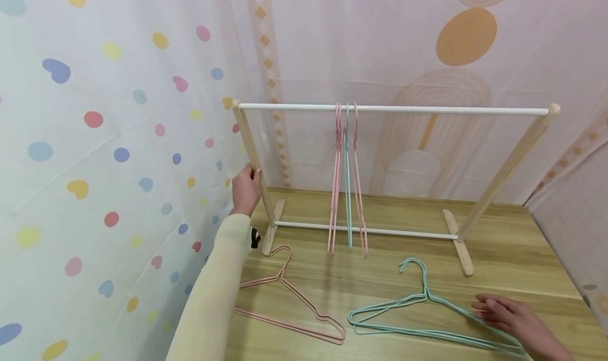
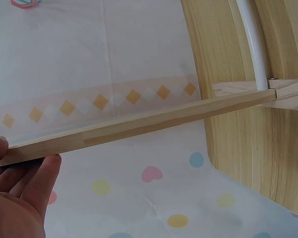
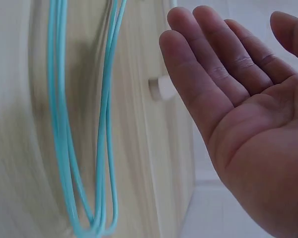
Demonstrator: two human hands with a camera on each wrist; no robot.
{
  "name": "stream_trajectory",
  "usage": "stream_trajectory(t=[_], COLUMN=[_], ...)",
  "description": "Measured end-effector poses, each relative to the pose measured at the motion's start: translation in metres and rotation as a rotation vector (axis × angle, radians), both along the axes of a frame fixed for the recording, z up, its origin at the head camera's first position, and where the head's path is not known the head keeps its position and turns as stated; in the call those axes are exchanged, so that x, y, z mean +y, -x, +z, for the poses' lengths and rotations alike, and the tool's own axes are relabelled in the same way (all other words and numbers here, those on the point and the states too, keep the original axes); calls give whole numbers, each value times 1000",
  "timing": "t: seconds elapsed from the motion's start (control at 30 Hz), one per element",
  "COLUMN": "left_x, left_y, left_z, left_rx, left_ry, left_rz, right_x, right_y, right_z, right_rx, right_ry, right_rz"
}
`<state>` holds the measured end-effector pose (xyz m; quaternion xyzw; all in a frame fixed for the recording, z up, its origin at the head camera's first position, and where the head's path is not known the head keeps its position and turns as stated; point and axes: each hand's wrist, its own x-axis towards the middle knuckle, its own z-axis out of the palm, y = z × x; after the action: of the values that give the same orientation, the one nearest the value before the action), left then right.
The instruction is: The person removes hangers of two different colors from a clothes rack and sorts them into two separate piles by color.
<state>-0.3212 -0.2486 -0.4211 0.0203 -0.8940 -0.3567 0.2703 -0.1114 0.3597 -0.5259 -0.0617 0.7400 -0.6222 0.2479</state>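
On the wooden table (image 1: 513,255), near its front edge, a stack of teal hangers (image 1: 418,311) is lain flat, hooks pointed toward the rack. The right hand (image 1: 510,313) is held flat with fingers straight and relaxed, fingertips at the right arm of the teal hangers; actual contact cannot be told, and nothing is gripped. Just left of that stack, pink hangers (image 1: 294,308) are laid flat too, near the sleeved left forearm. Behind both, a small wooden rack (image 1: 503,173) is stood on the table, with a white top rail (image 1: 427,109) from which pink and teal hangers (image 1: 348,181) are hung side by side. The rack's left upright (image 1: 249,139) is gripped by the left hand (image 1: 245,190), thumb and fingers curled round the post. Patterned cloth (image 1: 95,139) is hung behind and to the left.
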Motion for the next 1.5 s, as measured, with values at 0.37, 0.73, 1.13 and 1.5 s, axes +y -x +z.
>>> stream_trajectory(t=[0.37,0.73,1.13,1.5], left_x=[0,-1,-1,-1], left_y=[-3,-2,-4,-3], left_z=[1,0,4,0], left_rx=[-8,-2,15,-3], left_ry=[14,8,12,32], left_rz=[-7,-14,-16,-1], right_x=[-31,-72,-127,-181], right_y=[-2,9,26,43], right_z=[2,30,52,75], right_rx=[92,145,131,173], right_ry=[142,282,638,470], right_rz=[-15,-89,-10,-87])
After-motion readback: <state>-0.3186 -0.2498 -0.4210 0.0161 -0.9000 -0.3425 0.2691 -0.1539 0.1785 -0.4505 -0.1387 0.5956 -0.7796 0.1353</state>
